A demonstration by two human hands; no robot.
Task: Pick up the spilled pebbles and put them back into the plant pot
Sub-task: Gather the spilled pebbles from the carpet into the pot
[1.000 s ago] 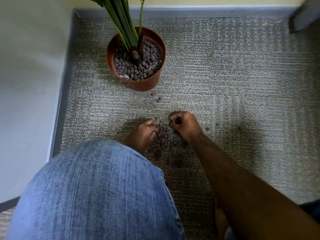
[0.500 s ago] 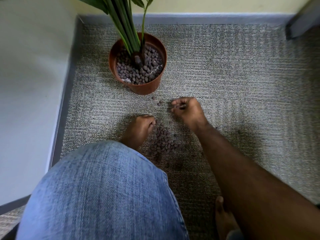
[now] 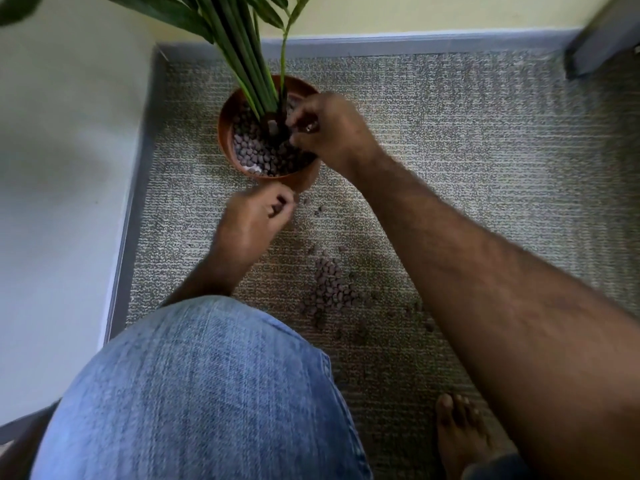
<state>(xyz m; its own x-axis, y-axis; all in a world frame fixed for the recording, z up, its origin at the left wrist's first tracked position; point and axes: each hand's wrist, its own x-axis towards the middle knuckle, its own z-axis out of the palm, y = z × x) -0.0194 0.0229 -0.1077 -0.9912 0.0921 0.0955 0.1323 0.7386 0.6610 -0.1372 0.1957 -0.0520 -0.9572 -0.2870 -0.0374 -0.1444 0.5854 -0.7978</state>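
A brown plant pot with green stems stands on the carpet near the corner, filled with brownish pebbles. My right hand hovers over the pot's right side, fingers curled around some pebbles. My left hand is just in front of the pot's near rim, fingers closed on a few pebbles. A pile of spilled pebbles lies on the carpet between my arms, with a few stray ones nearer the pot.
Grey walls with a skirting board close off the left and the back. My jeans-clad knee fills the lower left. A bare foot rests at the lower right. A dark furniture leg stands at the top right.
Both hands left the spilled pile and moved toward the pot. The right hand went from the carpet to above the pot; the left came up to the pot's near rim.
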